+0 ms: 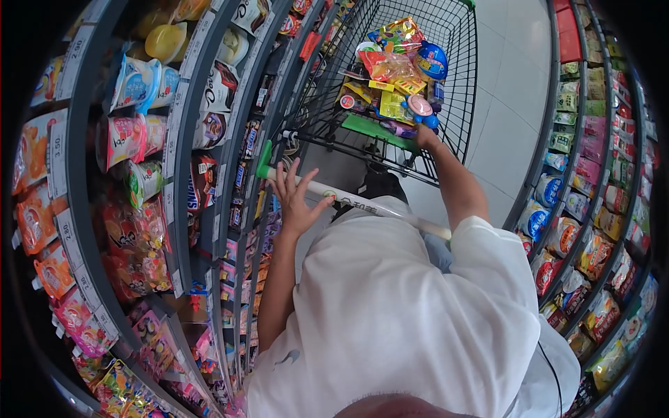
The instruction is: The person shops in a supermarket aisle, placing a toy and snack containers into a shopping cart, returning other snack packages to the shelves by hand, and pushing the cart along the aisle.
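Note:
My left hand [298, 198] rests with spread fingers on the left part of the white cart handle [376, 205], holding nothing. Over the near end of the shopping cart [468, 90], my right hand [424, 136] reaches in beside a pink and blue toy-like item [420, 106]; its fingers are partly hidden, and whether they grip anything is unclear. Inside the cart lie a blue rounded pack [431, 60], an orange-red bag [383, 67], a yellow pack [392, 105] and several other colourful packages.
Shelves of snack cups and bags [136, 82] with price strips stand close on the left. On the right, another shelf [557, 167] holds rows of small bags. Pale floor tiles [512, 87] run beside the cart.

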